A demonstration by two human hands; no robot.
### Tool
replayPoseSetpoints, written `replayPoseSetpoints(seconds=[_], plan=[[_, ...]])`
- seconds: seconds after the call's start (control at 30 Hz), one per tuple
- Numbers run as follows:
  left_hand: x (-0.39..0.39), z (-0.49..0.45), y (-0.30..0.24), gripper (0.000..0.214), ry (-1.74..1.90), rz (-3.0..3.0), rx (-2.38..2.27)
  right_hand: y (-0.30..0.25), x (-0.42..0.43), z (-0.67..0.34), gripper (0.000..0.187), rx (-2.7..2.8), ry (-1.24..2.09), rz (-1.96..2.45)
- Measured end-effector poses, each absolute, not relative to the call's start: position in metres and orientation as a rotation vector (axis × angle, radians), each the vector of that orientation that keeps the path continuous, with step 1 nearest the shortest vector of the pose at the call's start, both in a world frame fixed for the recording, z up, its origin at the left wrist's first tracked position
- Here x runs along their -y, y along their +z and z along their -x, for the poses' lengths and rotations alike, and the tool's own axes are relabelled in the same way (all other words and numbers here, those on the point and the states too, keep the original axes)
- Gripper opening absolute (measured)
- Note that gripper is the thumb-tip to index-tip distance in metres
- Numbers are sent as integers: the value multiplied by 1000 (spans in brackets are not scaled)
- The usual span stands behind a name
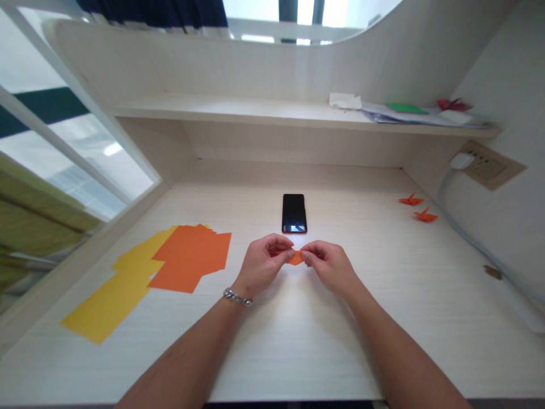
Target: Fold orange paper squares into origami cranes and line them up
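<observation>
A small folded orange paper piece (296, 258) is pinched between both my hands just above the pale wooden desk (298, 341). My left hand (264, 264), with a metal bracelet at the wrist, grips its left side with curled fingers. My right hand (327, 266) pinches its right side. A black phone (294, 213) lies flat on the desk just beyond my hands. Most of the paper piece is hidden by my fingers.
Orange sheets (191, 258) overlap yellow sheets (114, 292) at the left. Two folded orange paper figures (418, 207) rest at the far right. A shelf (272, 111) above holds papers (404, 113) and a red folded figure (453, 104). A wall socket with cable (468, 162) is on the right.
</observation>
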State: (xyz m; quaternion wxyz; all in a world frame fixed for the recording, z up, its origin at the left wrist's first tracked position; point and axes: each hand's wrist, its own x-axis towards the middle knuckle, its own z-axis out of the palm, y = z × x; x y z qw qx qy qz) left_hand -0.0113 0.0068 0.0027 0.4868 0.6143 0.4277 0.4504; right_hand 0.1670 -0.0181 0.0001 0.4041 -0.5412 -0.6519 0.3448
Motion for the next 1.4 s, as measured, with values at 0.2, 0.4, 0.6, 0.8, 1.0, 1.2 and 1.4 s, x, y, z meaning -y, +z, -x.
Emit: replayPoseSetpoints(seconds=[0.2,0.4,0.6,0.8,1.0,1.2,1.4], plan=[[-6,11,2,14,1071,-1526,-1047,2,19,-167,15,1656,927,1375],[-4,10,3,14,1087,-1519,-1034,0,17,-166,14,1609,1048,1329],[-2,8,7,14,1036,-1469,-990,2,20,-164,14,1648,1032,1312],[-6,12,10,25,934,-1413,-885,0,18,-165,15,1548,1125,1310],[-9,12,7,26,1001,-1388,-919,2,18,-165,13,1475,1115,1275],[-9,12,5,29,1018,-1419,-933,1,19,-163,12,1605,1086,1282],[-4,4,5,37,1065,-1357,-892,-4,14,-158,17,1214,1142,1175]])
